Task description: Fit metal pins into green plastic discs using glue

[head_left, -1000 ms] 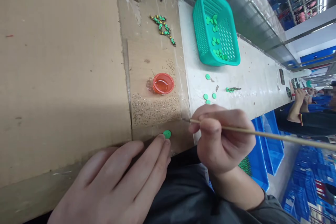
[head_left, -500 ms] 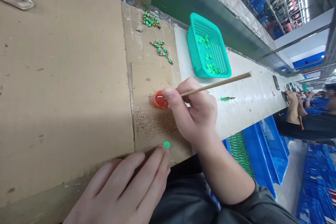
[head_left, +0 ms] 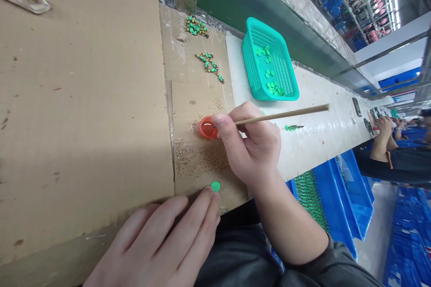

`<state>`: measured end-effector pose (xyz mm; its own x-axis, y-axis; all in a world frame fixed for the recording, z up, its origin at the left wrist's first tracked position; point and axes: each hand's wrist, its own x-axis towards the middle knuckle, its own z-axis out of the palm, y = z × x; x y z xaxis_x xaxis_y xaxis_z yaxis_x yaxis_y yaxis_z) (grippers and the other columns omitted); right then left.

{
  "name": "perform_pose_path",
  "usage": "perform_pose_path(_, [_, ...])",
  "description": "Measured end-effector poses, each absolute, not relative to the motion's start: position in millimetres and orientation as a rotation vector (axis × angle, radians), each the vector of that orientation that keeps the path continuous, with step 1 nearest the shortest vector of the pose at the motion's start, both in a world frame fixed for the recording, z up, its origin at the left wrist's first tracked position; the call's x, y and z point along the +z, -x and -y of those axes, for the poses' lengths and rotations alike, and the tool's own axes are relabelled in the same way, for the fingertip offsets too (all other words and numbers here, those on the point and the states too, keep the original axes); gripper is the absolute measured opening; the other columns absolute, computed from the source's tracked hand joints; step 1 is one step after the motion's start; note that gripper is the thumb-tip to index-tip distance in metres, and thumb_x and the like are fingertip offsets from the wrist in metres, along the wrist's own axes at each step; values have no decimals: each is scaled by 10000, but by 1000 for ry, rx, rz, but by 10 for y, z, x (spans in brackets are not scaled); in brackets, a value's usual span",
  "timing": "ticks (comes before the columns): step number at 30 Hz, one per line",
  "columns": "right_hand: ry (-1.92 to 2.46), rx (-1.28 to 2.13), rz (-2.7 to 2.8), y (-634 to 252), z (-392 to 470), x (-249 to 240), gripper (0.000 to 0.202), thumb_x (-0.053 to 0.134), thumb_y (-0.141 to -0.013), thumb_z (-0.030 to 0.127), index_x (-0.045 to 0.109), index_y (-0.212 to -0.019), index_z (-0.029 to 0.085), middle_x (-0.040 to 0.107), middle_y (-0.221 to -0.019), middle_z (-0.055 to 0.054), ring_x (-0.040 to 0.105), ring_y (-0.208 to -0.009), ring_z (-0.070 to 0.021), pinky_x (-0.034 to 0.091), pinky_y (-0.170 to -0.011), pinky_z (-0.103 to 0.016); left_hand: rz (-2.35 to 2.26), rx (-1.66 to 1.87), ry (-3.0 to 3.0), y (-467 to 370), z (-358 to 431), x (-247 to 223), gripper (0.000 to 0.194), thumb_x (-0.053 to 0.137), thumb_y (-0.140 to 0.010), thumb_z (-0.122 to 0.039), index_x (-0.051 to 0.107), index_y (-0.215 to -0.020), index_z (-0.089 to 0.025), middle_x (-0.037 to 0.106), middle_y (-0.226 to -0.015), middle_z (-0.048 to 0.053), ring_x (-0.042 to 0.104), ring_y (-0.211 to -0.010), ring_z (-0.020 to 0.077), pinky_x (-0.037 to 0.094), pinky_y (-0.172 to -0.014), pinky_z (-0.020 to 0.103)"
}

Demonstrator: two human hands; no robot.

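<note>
My right hand (head_left: 254,143) pinches a thin wooden stick (head_left: 286,113) between thumb and fingers. The stick's lower end points into a small red cup (head_left: 207,128) of liquid; my thumb partly hides its tip. Low in the view my left hand (head_left: 168,237) holds a round green disc (head_left: 215,186) at its fingertips, above the cardboard's near edge. Two small dark holes show in the disc, like a button. My left thumb is out of sight. Brownish droplets (head_left: 202,157) dot the cardboard between the cup and the disc.
Green discs lie in a turquoise basket (head_left: 247,60) at the back. Small green-and-gold pieces (head_left: 195,27) form a pile, with a second cluster (head_left: 211,67) nearer. Another green piece (head_left: 293,128) lies to the right. Blue bins (head_left: 332,188) stand beside the bench; a co-worker (head_left: 400,157) sits farther along.
The outer end of the stick has dipped slightly and shifted right, so it leans flatter. Both hands otherwise keep their holds, and the whole view has shifted a little.
</note>
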<state>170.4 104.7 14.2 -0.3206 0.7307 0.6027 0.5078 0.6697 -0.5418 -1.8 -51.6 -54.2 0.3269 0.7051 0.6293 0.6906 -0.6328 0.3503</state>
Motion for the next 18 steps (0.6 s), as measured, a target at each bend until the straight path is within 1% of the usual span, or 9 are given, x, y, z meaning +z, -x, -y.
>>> perform_pose_path(2, [976,321,2001,-1699,-1052,145,351,703,-1153,243,565,-830,236,548,-732,83,511,-639,-80,429,-621,-264,-1350,1211,-2550,23,515,-537,324,797,-1020,-234,815,-1340,-186,758,-1522,65,698,-1102,293,497,-897,501])
perform_pose_path(5, [978,318,1983,-1699,-1044,162,361,695,-1156,244,561,-820,241,555,-732,72,547,-658,-94,444,-624,-282,-1343,1195,-2562,23,507,-530,308,781,-1029,-231,814,-1330,-175,760,-1516,65,697,-1111,310,496,-892,527])
perform_pose_path(7, [976,347,1944,-1725,-991,179,352,673,-1169,269,567,-834,249,564,-735,62,593,-672,-109,480,-629,-297,-1335,1193,-2571,19,495,-521,302,799,-1021,-229,816,-1316,-167,768,-1498,67,697,-1112,317,494,-892,534])
perform_pose_path(10, [956,363,1897,-1826,-790,191,279,651,-1179,301,596,-909,264,611,-764,48,651,-683,-129,544,-635,-318,-1335,1183,-2589,20,481,-502,309,803,-1018,-228,818,-1322,-177,760,-1508,61,700,-1114,315,498,-866,531])
perform_pose_path(12, [912,367,1912,-1919,-589,178,179,646,-1173,275,621,-996,264,655,-797,34,671,-686,-141,569,-624,-324,-1323,1170,-2607,31,479,-486,327,803,-1017,-225,811,-1340,-175,753,-1522,60,702,-1118,319,491,-840,529])
perform_pose_path(15, [857,439,1953,-2032,-294,121,94,606,-1170,218,643,-1084,230,664,-803,13,669,-663,-149,574,-582,-315,-1298,1176,-2604,48,480,-462,318,775,-1034,-215,804,-1345,-156,769,-1496,65,703,-1121,329,475,-820,533])
perform_pose_path(18, [866,482,1953,-2069,-131,41,134,582,-1176,212,653,-1062,206,656,-785,2,650,-646,-148,564,-563,-304,-1290,1137,-2575,50,479,-435,298,719,-1061,-190,794,-1347,-150,781,-1476,67,706,-1139,336,486,-847,546])
